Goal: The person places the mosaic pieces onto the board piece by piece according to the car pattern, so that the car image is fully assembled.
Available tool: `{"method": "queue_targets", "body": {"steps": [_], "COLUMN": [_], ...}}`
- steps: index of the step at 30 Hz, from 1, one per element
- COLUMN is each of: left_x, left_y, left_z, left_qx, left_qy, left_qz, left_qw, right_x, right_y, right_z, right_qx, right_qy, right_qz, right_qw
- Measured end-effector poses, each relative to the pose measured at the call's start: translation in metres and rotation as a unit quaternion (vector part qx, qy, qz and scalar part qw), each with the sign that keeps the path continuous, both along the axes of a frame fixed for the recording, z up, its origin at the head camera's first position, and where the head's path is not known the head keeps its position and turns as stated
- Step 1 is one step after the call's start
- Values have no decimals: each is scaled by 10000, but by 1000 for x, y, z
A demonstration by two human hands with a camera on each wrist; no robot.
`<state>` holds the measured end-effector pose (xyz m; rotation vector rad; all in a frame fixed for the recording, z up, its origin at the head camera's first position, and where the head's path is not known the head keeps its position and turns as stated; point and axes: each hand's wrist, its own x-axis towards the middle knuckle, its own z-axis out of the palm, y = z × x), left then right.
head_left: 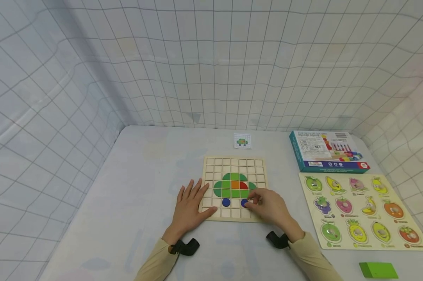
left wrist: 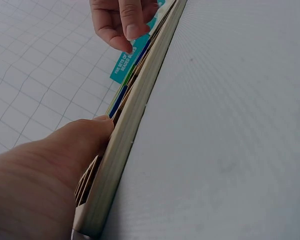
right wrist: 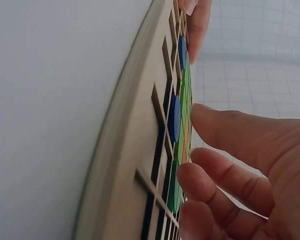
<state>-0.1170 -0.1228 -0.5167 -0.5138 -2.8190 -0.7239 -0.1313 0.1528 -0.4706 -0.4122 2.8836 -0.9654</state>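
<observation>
A wooden grid board (head_left: 207, 168) lies on the table with a pattern of flat pieces in its cells. Green pieces (head_left: 226, 192) surround an orange square (head_left: 235, 184) and a red quarter-round piece (head_left: 243, 185). Two blue discs, one on the left (head_left: 226, 202) and one on the right (head_left: 243, 202), sit in the row below. My left hand (head_left: 189, 208) rests spread at the board's left edge, thumb on the lower corner area. My right hand (head_left: 269, 205) is over the right side, thumb tip by the right disc; the right wrist view shows thumb and bent fingers apart, nothing between them.
Behind the board lies a small pattern card (head_left: 242, 141). To the right are a teal-edged toy box (head_left: 329, 151), a fruit puzzle board (head_left: 364, 210) and a green block (head_left: 378, 270). Grid-patterned cloth walls (head_left: 211, 78) rise around the table.
</observation>
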Motion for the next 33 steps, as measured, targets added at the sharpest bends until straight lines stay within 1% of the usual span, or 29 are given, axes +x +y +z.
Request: {"method": "queue_targets", "body": {"steps": [7, 11, 16, 20, 23, 25, 28, 31, 33], "left_x": [-2, -3, -4, -5, -6, -7, -8, -8, -8], "left_y": [0, 1, 0, -2, -3, -3, -2, -1, -1], "left_z": [1, 1, 0, -1, -1, -1, -1, 1, 4], "left_qx": [37, 32, 40, 47, 95, 202, 532, 878, 950], "left_qy": [-38, -80, 9, 6, -110, -183, -248, -242, -132], "left_qz": [-13, -3, -18, -19, -7, 19, 86, 151, 164], "left_qw": [10000, 10000, 10000, 10000, 9999, 9996, 9982, 9957, 9953], "right_x": [2, 4, 7, 8, 6, 4, 0, -7, -11], "right_y": [10, 17, 24, 27, 30, 33, 37, 42, 46], "right_z": [-1, -5, -7, -9, -9, -8, -5, -1, 2], "right_qx": [-15, -107, -233, -285, -262, -251, -220, -129, -68], "right_qy": [60, 236, 482, 459, 402, 493, 751, 1026, 1233], "right_qz": [-311, -444, -541, -604, -649, -644, -566, -461, -391], "right_qw": [9995, 9987, 9971, 9967, 9967, 9964, 9953, 9936, 9916]}}
